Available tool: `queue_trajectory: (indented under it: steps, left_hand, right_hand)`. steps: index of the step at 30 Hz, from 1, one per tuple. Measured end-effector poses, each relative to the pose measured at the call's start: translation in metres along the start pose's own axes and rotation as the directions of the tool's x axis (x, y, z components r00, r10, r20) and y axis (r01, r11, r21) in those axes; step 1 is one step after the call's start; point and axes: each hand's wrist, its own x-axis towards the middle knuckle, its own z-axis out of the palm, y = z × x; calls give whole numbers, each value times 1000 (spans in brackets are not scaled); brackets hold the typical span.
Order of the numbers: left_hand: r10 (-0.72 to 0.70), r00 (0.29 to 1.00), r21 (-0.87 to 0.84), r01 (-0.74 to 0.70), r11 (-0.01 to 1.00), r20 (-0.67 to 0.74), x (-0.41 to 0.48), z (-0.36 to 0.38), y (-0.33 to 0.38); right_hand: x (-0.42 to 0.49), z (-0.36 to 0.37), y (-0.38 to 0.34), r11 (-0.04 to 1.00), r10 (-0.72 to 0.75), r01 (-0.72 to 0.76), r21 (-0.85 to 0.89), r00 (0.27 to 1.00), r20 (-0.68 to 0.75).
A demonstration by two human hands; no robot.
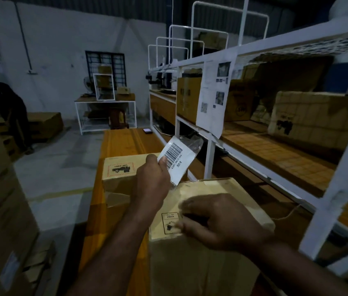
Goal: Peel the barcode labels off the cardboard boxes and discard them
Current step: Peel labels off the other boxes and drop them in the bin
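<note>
Left hand (152, 178) pinches barcode label (176, 161) beside box (118, 176) marked UN 3481.

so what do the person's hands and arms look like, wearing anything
The left hand and right hand are bare: no gloves, rings or watch show. Both forearms are uncovered as far as the picture reaches, so no sleeve is in view.
</note>
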Motion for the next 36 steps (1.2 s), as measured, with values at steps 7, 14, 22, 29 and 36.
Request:
queue_trajectory:
  steps: [7, 14, 22, 29, 36]
  left_hand:
    - [-293, 948, -207, 313, 927, 122, 5, -6, 17]
    - [-268, 963, -110, 262, 959, -36, -32, -8, 42]
    - [-199, 977, -145, 186, 972, -78, -62, -23, 42]
    - [-190, 979, -192, 173, 966, -73, -68, -29, 42]
    - [-166, 984, -210, 149, 966, -67, -73, -31, 42]
  right_hand:
    - [-4, -3, -11, 979, 159, -148, -142, 985, 65]
    - [-57, -11, -14, 965, -105, 73, -252, 988, -116]
    - [-80, -41, 0, 64, 588, -20, 998, 808, -21]
    - [-78, -43, 4, -112, 604, -13, 994, 793, 78]
    - [-81, -41, 1, 100, 574, -99, 990, 819, 24]
